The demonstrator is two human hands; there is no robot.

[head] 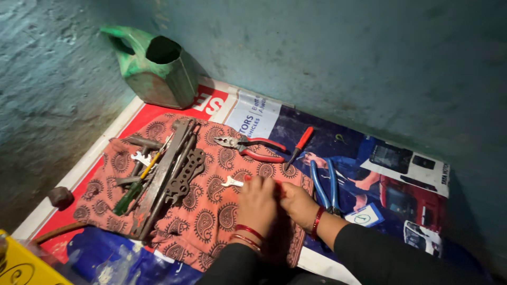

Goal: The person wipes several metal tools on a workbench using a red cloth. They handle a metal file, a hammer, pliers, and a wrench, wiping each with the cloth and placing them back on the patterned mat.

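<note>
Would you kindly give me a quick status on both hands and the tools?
Left hand and right hand together on small spanner; grip hidden. Spanner on patterned cloth. Red-handled pliers just beyond, apart.

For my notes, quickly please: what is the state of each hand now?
Left hand: closed on the small silver metal spanner lying on the red patterned cloth.
Right hand: fingers curled beside the left hand; what it holds cannot be told.

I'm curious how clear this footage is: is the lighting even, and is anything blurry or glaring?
Head view: light is dim and uneven, brightest on the red paisley cloth, darker toward the teal wall; the hands, left hand and right hand, look slightly soft; faint sheen on the glossy printed poster; no harsh glare.
</note>
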